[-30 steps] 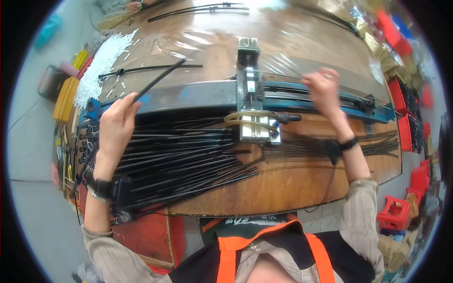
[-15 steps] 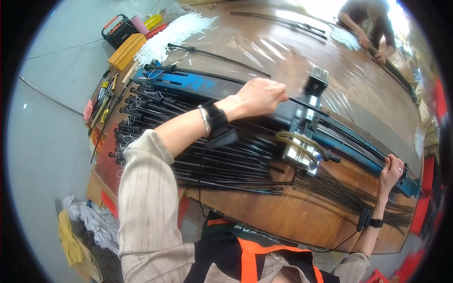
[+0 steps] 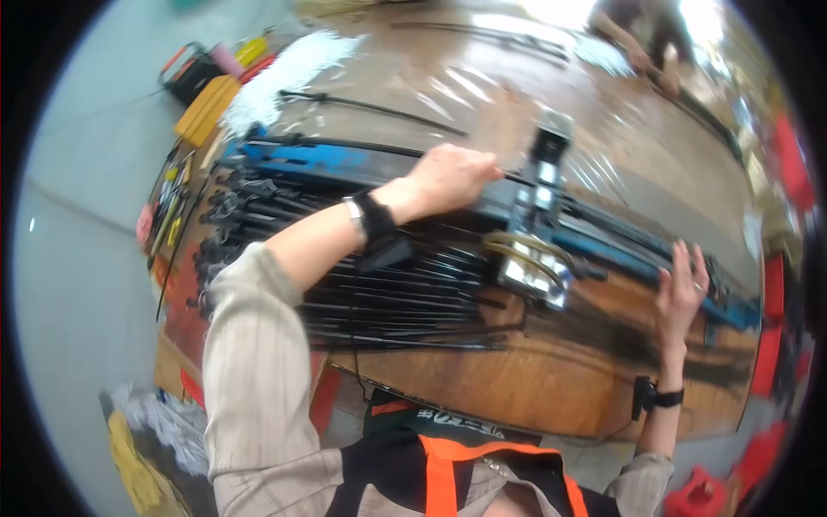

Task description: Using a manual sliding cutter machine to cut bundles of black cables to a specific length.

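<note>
My left hand is closed around a long, thin black rod lying along a blue metal rail. Just right of that hand, a silver block fixture with yellowish hoses stands across the rail. Over the rail's right part, my right hand has its fingers stretched upward and apart, with nothing seen in it. Whether its fingers touch the rail is unclear. Below my left forearm lie many black rods with thicker black ends at the left.
Another black rod lies beyond the rail. A heap of white slender pieces sits at the far left beside a yellow box. Hand tools line the table's left edge. Another person works at the far right.
My right hand has lifted from the rail's right end, moved left and spread its fingers. My left hand keeps its hold on the rod. The whole view has shifted slightly.
</note>
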The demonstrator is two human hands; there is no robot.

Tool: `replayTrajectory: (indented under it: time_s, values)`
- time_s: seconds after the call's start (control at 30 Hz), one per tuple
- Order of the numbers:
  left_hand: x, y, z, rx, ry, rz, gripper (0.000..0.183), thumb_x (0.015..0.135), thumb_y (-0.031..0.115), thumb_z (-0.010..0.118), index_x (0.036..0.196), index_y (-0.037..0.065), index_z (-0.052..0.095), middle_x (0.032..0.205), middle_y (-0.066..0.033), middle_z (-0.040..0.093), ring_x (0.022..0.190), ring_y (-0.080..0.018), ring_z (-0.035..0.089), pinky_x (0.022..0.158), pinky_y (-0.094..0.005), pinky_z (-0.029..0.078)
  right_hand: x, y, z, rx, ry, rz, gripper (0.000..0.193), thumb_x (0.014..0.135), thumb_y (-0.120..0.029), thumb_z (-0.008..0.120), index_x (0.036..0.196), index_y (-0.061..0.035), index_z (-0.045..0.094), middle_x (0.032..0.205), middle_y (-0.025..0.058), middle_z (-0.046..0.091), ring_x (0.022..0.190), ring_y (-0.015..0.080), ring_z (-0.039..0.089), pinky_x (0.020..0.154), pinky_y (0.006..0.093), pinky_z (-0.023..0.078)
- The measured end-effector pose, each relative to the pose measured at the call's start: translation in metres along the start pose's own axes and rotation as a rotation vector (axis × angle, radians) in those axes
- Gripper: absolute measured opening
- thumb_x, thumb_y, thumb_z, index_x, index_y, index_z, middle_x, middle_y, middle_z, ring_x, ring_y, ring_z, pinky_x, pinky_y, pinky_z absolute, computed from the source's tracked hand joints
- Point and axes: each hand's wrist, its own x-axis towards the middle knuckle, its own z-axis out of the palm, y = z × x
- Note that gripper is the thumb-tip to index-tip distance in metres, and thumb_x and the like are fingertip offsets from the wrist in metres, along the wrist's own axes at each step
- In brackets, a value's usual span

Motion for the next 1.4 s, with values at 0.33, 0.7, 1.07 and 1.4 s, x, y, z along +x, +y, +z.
replayTrajectory:
  time_s: [0.33, 0.7, 1.07, 1.4]
  values:
    - [0.015, 0.002, 0.011, 0.110, -0.075, -0.083, 0.020, 0.097, 0.026, 0.056, 0.087, 0.009, 0.057, 0.076, -0.0173, 0.066, 0.074, -0.0397, 0.065, 0.062, -0.0491, 0.050, -0.026, -0.072, -0.001, 0.318, -0.101, 0.018, 0.023, 0.087, -0.012, 0.070, 0.110, -0.0074, 0.070, 0.097, 0.0041, 0.071, 0.098, 0.0243, 0.062, 0.090, 0.0375, 0.039]
    - [0.010, 0.002, 0.016, 0.109, 0.018, -0.031, 0.018, 0.096, 0.024, 0.056, 0.087, 0.008, 0.055, 0.075, -0.0162, 0.065, 0.075, -0.0390, 0.064, 0.064, -0.0481, 0.049, -0.018, -0.099, 0.018, 0.774, -0.197, 0.140, 0.026, 0.089, -0.004, 0.066, 0.114, -0.0006, 0.064, 0.084, 0.0119, 0.064, 0.082, 0.0274, 0.062, 0.072, 0.0359, 0.048]
    - [0.025, -0.006, -0.019, 0.124, 0.096, 0.086, 0.035, 0.091, 0.007, 0.058, 0.125, 0.007, 0.052, 0.124, -0.0229, 0.051, 0.115, -0.0385, 0.053, 0.091, -0.0464, 0.046, -0.058, -0.150, -0.006, 0.549, -0.345, -0.193, 0.022, 0.075, -0.022, 0.076, 0.087, -0.0097, 0.062, 0.077, 0.0068, 0.059, 0.074, 0.0272, 0.057, 0.069, 0.0424, 0.045]
    - [-0.130, 0.064, -0.016, 0.049, 0.052, 0.053, 0.018, 0.085, 0.014, 0.067, 0.102, 0.008, 0.066, 0.090, -0.0066, 0.064, 0.090, -0.0278, 0.060, 0.081, -0.0449, 0.043, -0.080, -0.191, 0.009, 0.724, -0.211, -0.190, 0.026, 0.077, -0.015, 0.074, 0.099, -0.0048, 0.063, 0.085, 0.0094, 0.059, 0.077, 0.0284, 0.059, 0.066, 0.0412, 0.049]
